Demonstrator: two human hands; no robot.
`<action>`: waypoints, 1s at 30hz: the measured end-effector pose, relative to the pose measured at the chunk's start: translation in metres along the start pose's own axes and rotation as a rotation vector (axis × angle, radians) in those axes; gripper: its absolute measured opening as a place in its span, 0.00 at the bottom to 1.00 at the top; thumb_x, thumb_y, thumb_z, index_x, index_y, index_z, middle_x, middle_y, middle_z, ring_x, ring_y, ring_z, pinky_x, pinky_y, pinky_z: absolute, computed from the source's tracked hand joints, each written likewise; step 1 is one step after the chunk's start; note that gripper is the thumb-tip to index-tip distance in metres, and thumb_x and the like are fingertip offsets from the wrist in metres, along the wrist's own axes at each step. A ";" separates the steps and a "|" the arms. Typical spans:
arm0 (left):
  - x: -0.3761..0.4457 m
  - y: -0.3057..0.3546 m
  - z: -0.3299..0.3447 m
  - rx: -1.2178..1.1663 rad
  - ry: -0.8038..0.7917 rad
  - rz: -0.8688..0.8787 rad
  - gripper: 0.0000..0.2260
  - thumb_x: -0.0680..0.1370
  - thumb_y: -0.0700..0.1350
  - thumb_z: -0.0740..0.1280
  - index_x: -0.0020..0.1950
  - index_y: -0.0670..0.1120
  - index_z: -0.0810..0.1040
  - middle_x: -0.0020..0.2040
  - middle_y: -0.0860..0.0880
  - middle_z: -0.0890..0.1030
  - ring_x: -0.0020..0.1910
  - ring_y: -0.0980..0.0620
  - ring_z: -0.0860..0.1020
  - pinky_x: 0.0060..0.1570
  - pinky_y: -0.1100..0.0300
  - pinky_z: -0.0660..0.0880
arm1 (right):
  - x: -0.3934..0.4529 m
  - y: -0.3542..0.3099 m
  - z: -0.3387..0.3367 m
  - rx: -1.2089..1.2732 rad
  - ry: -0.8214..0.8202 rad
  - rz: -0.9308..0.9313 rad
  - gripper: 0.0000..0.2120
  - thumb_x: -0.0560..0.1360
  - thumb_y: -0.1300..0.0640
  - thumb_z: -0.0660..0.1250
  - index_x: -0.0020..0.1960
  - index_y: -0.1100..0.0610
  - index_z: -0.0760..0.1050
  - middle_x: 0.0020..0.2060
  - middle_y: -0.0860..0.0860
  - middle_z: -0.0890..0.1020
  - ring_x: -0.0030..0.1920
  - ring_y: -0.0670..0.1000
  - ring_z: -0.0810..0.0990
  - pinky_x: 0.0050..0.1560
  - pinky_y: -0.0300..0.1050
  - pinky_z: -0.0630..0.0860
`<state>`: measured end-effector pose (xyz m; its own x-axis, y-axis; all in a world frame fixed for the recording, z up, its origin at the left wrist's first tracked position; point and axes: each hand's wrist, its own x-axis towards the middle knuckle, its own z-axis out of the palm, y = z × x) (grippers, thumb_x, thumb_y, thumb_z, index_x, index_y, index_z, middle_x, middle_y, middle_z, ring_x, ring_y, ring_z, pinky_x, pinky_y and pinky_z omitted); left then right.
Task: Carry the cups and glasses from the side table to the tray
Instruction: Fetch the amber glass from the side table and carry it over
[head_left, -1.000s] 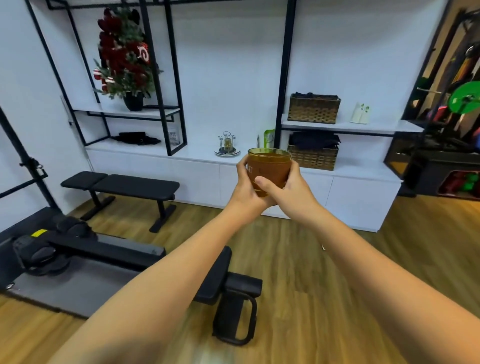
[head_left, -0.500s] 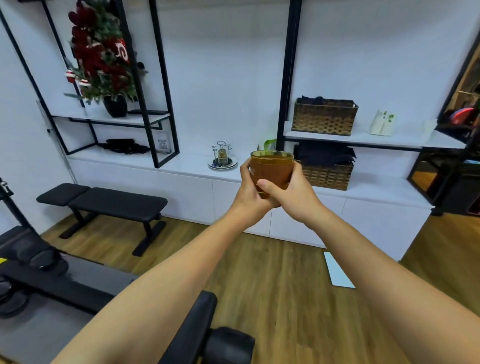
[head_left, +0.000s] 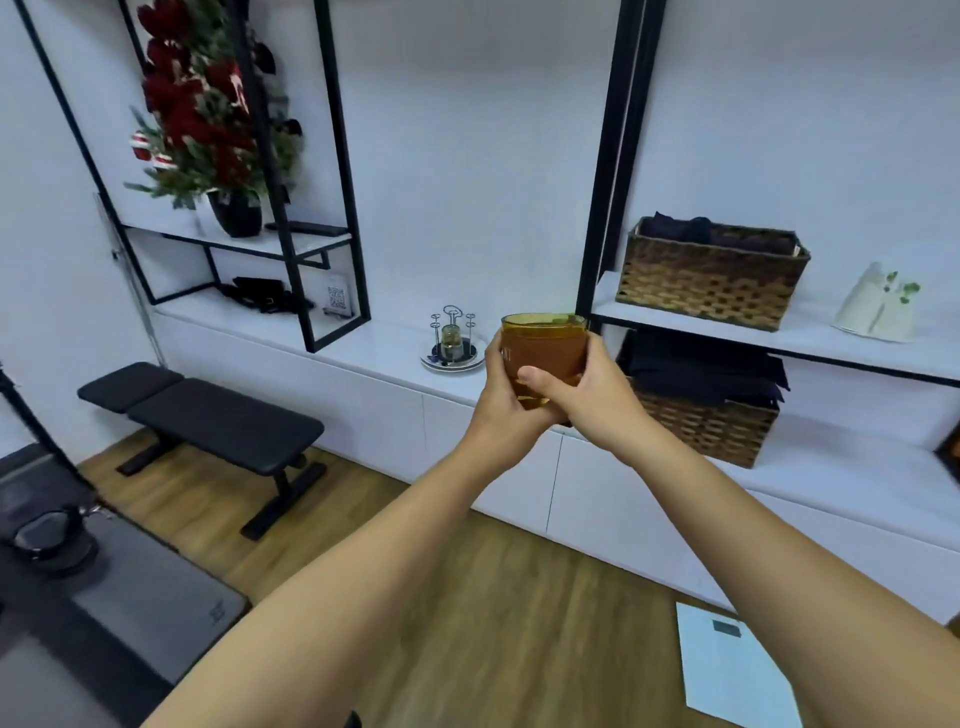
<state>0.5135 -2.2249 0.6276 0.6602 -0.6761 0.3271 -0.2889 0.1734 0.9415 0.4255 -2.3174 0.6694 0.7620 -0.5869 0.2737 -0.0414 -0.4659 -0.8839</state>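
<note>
Head view shows one amber glass (head_left: 543, 353), its base hidden by the curled fingers (head_left: 537, 376) of the left hand (head_left: 506, 395) and right hand (head_left: 597, 392) wrapped around it, while the round tray (head_left: 453, 361), just left of the fingers, looks nearer than before.

Single head-worn wide-angle view, looking forward and slightly down at the white counter (head_left: 363, 358) from a few steps off. Both forearms extend toward the counter from the bottom edge. Wooden floor lies between camera and counter.
</note>
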 end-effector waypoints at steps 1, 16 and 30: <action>0.014 -0.007 0.002 0.007 0.028 -0.012 0.44 0.69 0.37 0.77 0.78 0.53 0.57 0.64 0.54 0.79 0.58 0.58 0.82 0.53 0.60 0.81 | 0.017 0.007 0.000 0.014 -0.017 -0.002 0.35 0.72 0.47 0.77 0.72 0.54 0.65 0.58 0.45 0.78 0.57 0.46 0.78 0.53 0.37 0.75; 0.236 -0.144 -0.071 0.094 0.129 -0.137 0.40 0.69 0.37 0.76 0.72 0.61 0.62 0.58 0.53 0.81 0.54 0.52 0.84 0.54 0.43 0.82 | 0.275 0.115 0.089 0.011 -0.166 0.044 0.28 0.71 0.45 0.77 0.66 0.55 0.73 0.55 0.47 0.81 0.50 0.43 0.79 0.32 0.25 0.72; 0.432 -0.249 -0.212 0.357 0.245 -0.338 0.32 0.70 0.44 0.78 0.65 0.54 0.62 0.55 0.50 0.79 0.44 0.54 0.83 0.42 0.61 0.81 | 0.507 0.173 0.226 -0.163 -0.207 0.026 0.41 0.76 0.40 0.69 0.81 0.50 0.53 0.75 0.53 0.63 0.74 0.54 0.67 0.67 0.48 0.67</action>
<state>1.0178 -2.4082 0.5512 0.8869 -0.4579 0.0607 -0.2219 -0.3071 0.9255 0.9511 -2.5457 0.5694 0.8745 -0.4599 0.1539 -0.1530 -0.5628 -0.8123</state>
